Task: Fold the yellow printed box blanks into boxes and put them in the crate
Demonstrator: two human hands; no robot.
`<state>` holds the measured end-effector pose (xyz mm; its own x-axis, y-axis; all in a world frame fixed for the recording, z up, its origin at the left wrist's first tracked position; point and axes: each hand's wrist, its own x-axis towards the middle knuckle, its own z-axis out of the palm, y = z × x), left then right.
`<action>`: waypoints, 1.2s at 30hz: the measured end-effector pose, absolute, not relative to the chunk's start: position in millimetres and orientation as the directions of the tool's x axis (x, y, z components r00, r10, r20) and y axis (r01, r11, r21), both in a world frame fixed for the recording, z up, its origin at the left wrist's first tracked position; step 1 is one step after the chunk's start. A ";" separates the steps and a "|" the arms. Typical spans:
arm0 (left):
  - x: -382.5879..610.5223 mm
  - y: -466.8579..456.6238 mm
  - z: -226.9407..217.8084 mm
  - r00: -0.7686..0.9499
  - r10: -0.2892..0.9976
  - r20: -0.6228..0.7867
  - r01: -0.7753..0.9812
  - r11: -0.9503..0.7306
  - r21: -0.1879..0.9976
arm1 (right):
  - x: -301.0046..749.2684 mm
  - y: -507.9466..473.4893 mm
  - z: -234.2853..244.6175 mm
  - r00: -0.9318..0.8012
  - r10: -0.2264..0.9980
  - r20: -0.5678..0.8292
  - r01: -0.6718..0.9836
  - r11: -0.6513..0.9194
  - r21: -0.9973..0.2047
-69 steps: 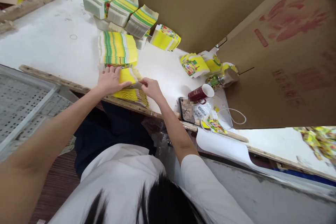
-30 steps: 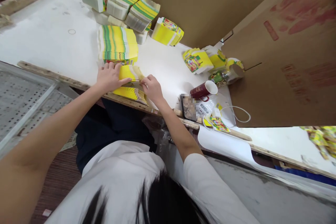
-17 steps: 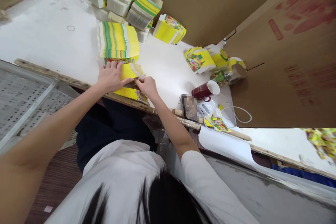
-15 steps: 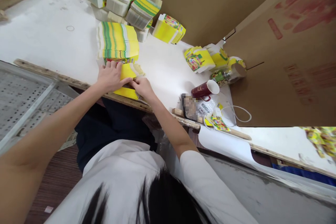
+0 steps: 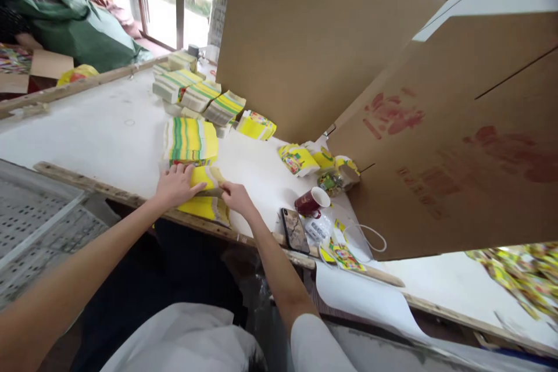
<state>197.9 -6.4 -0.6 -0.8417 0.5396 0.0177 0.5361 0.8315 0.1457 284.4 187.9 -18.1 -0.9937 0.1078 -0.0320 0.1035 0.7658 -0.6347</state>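
Note:
My left hand (image 5: 175,185) lies flat, fingers together, on a yellow flat carton (image 5: 204,176) at the top of a low stack of yellow cartons (image 5: 204,208) by the table's near edge. My right hand (image 5: 235,196) pinches the right end of that top carton with curled fingers. Just behind the hands stands a taller bundle of green, yellow and white striped cartons (image 5: 190,140).
More striped bundles (image 5: 197,95) and loose yellow packs (image 5: 299,159) sit further back on the white table (image 5: 87,133). A dark red mug (image 5: 310,202), a phone (image 5: 295,230) and a white cable (image 5: 370,238) lie to the right. Large cardboard sheets (image 5: 440,145) stand behind. A perforated metal shelf (image 5: 30,226) is at left.
The camera has tilted up, showing the window and more of the room. Both hands stay on the top yellow carton; my right hand has shifted slightly left along its edge.

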 end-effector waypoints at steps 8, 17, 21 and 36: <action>194.6 -7.2 -6.7 -0.838 0.545 0.019 0.545 0.834 0.092 | 303.8 205.1 -12.2 -0.974 -0.196 -0.116 -0.059 0.708 -0.703; 197.8 -9.8 -7.3 -0.817 0.571 0.078 0.576 0.815 0.067 | 287.6 187.5 -24.9 -0.987 0.108 0.121 0.034 0.866 -0.500; 195.1 -10.0 -9.7 -0.814 0.575 0.081 0.580 0.811 0.073 | 294.9 184.2 -27.8 -0.984 0.095 0.150 0.025 0.910 -0.414; 192.3 -11.1 -15.5 -0.790 0.601 0.121 0.612 0.781 0.124 | 267.6 172.9 -20.9 -0.981 0.162 0.106 0.129 0.955 -0.268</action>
<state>192.3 -11.1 -15.5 -0.7904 0.6006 0.1209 0.6123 0.7809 0.1238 267.6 172.9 -20.9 -0.9810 0.1620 0.1064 0.1286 0.9548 -0.2679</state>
